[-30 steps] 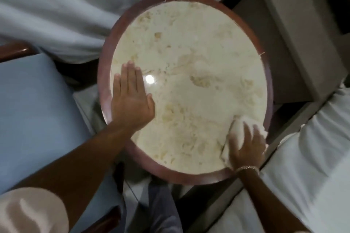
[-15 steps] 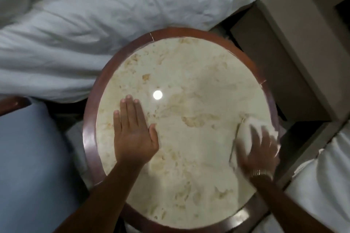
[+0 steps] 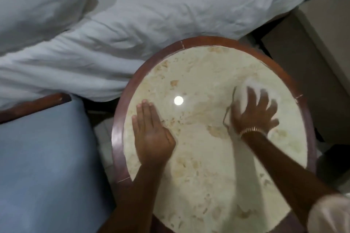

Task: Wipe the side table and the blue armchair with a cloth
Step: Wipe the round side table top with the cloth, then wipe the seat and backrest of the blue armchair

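- Table first: the round side table with a cream marble top and dark red-brown wooden rim point(image 3: 121, 134) fills the lower right of your view, and a bright round light reflection point(image 3: 178, 100) sits on the stone near its middle.
- Your left hand point(image 3: 151, 134) lies flat on the left part of the marble, fingers straight and together, gripping nothing.
- Your right hand point(image 3: 253, 113), blurred, presses down with spread fingers on the white cloth point(image 3: 251, 85), which lies on the right part of the top; a gold-coloured bracelet point(image 3: 250, 130) circles that wrist.
- The cloth shows beyond your fingertips and along the hand's left side.
- The blue upholstered armchair with a red-brown wooden frame point(image 3: 47, 157) stands just left of the table, apart from both hands.
- Rumpled white bedding point(image 3: 151, 15) lies beyond both, touching the table's far rim.
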### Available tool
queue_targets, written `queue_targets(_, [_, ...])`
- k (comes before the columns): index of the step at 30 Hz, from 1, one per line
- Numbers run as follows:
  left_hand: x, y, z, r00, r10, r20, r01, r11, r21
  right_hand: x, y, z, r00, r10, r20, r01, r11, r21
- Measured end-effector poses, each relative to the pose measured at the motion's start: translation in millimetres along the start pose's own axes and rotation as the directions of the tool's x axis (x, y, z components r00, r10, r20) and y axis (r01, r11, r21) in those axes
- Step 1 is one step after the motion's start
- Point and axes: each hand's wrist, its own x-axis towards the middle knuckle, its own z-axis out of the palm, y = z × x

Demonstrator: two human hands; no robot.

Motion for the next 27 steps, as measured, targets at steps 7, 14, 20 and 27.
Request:
queue_targets(7, [-33,-41,-29,0.986,-0.161,0.031,0.162,0.986,-0.041,-27,-179,22,0.789,-0.604,0.117,0.615,0.776,-0.139])
queue_targets(14, [-149,-187,-194,0.85,-0.526,0.036,0.524,0.851,0.041,-194,-183,15,0.318,-0.867,0.385,0.93,0.364,0.051])
queue_targets(20, [-294,-286,-292,0.647,-0.762,-0.007,0.728,0.616,0.302,-362,-295,59,0.016,-0.98,0.198,0.938,0.083,0.338])
queue_targets(27, [-344,-313,-316,0.57,-0.821,-0.019,0.759,0.517,0.396,-440,-251,122,-0.134,-0.929,0.344,0.989,-0.145,-0.007])
